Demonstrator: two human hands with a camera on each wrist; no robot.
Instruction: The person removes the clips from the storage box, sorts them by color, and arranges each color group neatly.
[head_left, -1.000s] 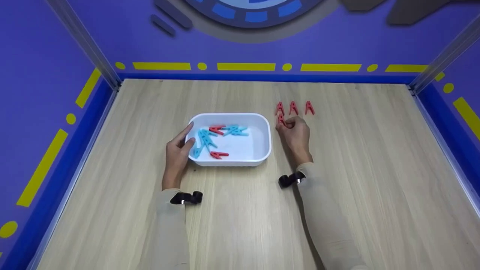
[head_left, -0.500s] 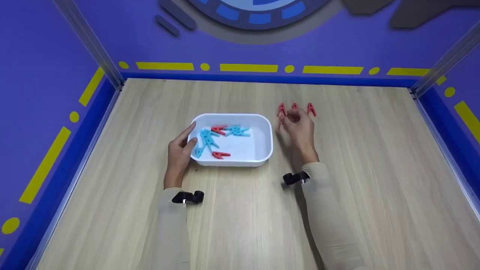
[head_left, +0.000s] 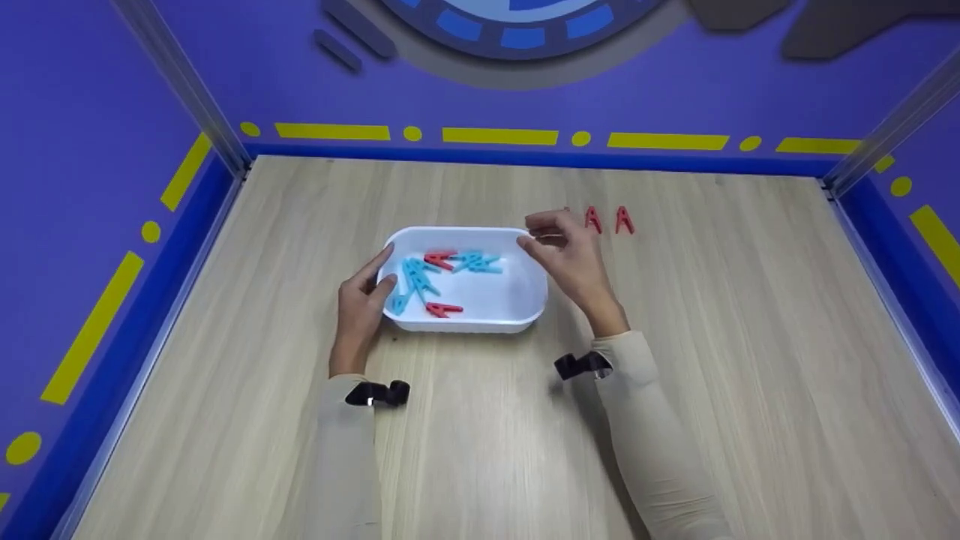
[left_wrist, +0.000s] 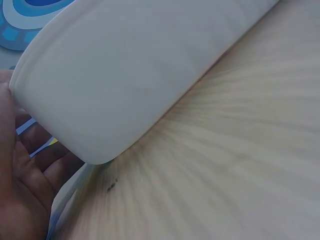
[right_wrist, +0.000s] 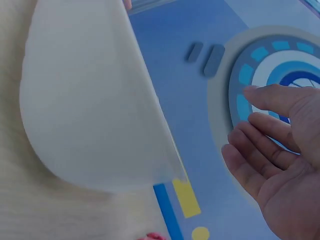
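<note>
While the left hand (head_left: 358, 304) is rested with relaxed fingers against the white tray's (head_left: 529, 247) left rim, seemingly steadying it, the right hand (head_left: 564, 251) is held over its right rim, grip loose and empty. Inside lie blue clips (head_left: 417, 280) and red clips (head_left: 442, 308); two more red pegs (head_left: 607, 220) stand right of the tray on the bench (head_left: 480, 420).

From the left wrist, the tray wall (left_wrist: 125, 80) is seen against the palm (left_wrist: 20, 195).

From the right wrist, slack fingers (right_wrist: 260, 150) are shown beside the tray (right_wrist: 85, 100).
</note>
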